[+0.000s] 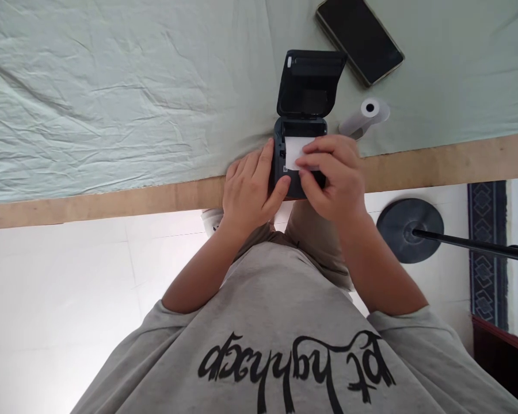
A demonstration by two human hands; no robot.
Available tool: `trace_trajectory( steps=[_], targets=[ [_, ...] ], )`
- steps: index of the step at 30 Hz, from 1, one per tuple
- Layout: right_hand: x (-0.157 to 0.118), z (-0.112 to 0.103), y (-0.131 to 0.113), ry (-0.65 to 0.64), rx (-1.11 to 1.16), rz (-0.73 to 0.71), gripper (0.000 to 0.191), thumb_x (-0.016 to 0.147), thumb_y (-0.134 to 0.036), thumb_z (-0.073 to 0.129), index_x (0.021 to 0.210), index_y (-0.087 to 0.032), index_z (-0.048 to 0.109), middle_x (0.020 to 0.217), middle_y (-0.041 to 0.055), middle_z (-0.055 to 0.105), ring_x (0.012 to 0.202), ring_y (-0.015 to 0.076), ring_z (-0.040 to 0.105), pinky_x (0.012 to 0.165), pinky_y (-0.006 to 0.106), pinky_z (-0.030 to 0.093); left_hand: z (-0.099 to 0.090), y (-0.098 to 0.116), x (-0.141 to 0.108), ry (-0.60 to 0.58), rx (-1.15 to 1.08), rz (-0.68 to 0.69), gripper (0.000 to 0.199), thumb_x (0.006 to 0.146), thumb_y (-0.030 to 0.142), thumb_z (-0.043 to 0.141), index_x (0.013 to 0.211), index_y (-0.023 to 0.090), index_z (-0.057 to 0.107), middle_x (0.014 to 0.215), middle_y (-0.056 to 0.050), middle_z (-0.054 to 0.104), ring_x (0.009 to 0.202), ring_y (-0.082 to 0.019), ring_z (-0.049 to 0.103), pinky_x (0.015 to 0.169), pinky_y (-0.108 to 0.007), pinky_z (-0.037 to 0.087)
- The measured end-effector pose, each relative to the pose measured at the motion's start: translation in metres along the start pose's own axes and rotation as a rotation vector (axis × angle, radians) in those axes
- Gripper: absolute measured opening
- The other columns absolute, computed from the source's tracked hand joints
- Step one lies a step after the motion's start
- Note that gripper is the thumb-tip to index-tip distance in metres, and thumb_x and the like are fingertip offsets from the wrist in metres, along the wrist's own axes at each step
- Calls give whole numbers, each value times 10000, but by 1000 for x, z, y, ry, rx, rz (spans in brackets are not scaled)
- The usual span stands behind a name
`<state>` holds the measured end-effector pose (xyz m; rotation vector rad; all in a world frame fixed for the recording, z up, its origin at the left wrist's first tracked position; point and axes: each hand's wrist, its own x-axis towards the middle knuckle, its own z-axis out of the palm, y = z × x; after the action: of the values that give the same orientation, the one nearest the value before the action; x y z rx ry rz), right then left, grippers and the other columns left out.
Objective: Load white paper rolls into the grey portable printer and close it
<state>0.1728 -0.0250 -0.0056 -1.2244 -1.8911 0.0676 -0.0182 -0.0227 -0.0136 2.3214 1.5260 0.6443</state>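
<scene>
Set at the near edge of the cloth-covered table, over its bare wooden border (112,202): a compact dark portable printer (304,127), with lid (308,80) flipped up and back. Inside the open bay, a white paper strip (294,152), right side covered by the right hand (336,178). Thumb and forefinger drawn close together there, other fingertips just beside; cannot tell whether actually pinching the paper or only touching. Also lost behind that hand: much of the printer's right flank and front.

Along the printer's left side, the left hand (250,187), palm down, fingers side by side, thumb spread out to the front corner. Cannot see the palm or how firmly pressed.

Beyond the right hand, on the pale green cloth (155,86), a white thermal paper roll (354,122), dark core showing, lower end partly tucked behind the knuckles. Farther off, a smartphone (362,40), screen dark, clipped at the top; near the lid's corner, contact unclear. Below at right, a round black stand base (397,230), with pole cut off by the frame. On the grey T-shirt (285,293), upside-down black lettering, hard to read.
</scene>
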Motion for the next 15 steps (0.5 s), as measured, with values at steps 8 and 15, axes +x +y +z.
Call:
trace_trajectory(
  steps=[8, 15],
  targets=[
    [-25, 13, -3, 198, -18, -54, 171, 900, -174, 636, 994, -253, 755, 1066, 55, 678, 1096, 214, 640, 979, 400, 546, -3, -6, -1, -18, -126, -42, 847, 1041, 758, 143, 1548, 167, 477, 1512, -189, 599, 1372, -334, 597, 1143, -462, 446],
    [-28, 16, -3, 220, 2, -20, 207, 895, -176, 666, 991, -275, 820, 743, 4, 464, 698, 116, 451, 705, 329, 412, -24, -1, 34, 57, -285, -21, 718, 1059, 730, 207, 1525, 242, 451, 1512, -141, 584, 1438, -253, 544, 1206, -456, 467]
  ],
)
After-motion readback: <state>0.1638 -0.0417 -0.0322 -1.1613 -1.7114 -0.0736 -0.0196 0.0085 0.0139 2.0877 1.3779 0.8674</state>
